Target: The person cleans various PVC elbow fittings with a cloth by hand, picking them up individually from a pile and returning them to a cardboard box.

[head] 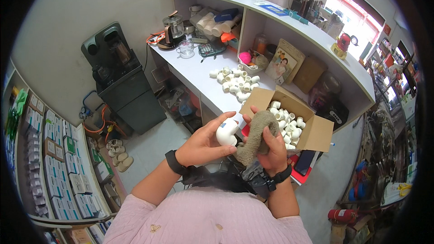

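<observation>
My left hand (200, 142) holds a white plastic elbow pipe fitting (227, 132) with a small blue label. Close beside it, my right hand (274, 149) grips a bunched grey-brown cloth (252, 139). Beyond the right hand stands an open cardboard box (318, 134) holding many white pipe fittings (288, 125). More white elbow and tee fittings (237, 81) lie in a loose pile on the white desk (200, 71), left of the box.
A glass kettle (173, 28) and a glass cup (185, 49) stand at the desk's far left. Near the pile are a small basket (251, 67) and a framed picture (284, 61). A phone (304, 162) lies right of the box. A dark tea cabinet (130, 98) stands at left.
</observation>
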The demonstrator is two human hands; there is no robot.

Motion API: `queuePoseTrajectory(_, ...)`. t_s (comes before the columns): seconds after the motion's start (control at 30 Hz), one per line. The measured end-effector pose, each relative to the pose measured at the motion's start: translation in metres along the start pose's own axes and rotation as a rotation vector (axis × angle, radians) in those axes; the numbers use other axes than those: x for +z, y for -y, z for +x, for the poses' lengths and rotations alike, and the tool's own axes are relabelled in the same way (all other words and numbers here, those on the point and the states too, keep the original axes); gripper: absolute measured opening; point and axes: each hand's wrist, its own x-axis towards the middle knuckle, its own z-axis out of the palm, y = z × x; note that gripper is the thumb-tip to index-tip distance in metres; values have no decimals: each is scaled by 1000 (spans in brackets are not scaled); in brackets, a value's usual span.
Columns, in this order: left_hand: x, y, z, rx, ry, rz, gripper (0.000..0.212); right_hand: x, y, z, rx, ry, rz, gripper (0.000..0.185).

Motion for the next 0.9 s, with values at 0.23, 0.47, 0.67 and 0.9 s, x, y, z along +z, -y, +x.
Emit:
queuePoseTrajectory(0.23,-7,3,-3,39,-10,-31,78,-10,-1,0,-13,9,-275,56)
queuePoseTrajectory(0.47,-8,1,-12,9,-28,-68,78,-23,1,4,95,-73,-72,64)
queuePoseTrajectory(0.67,-11,2,-16,8,-52,-117,79,-30,-3,7,103,59,510,64)
queuePoseTrajectory(0.9,-6,-1,-21,-18,-31,-102,82,5,17,-3,146,-365,-264,41)
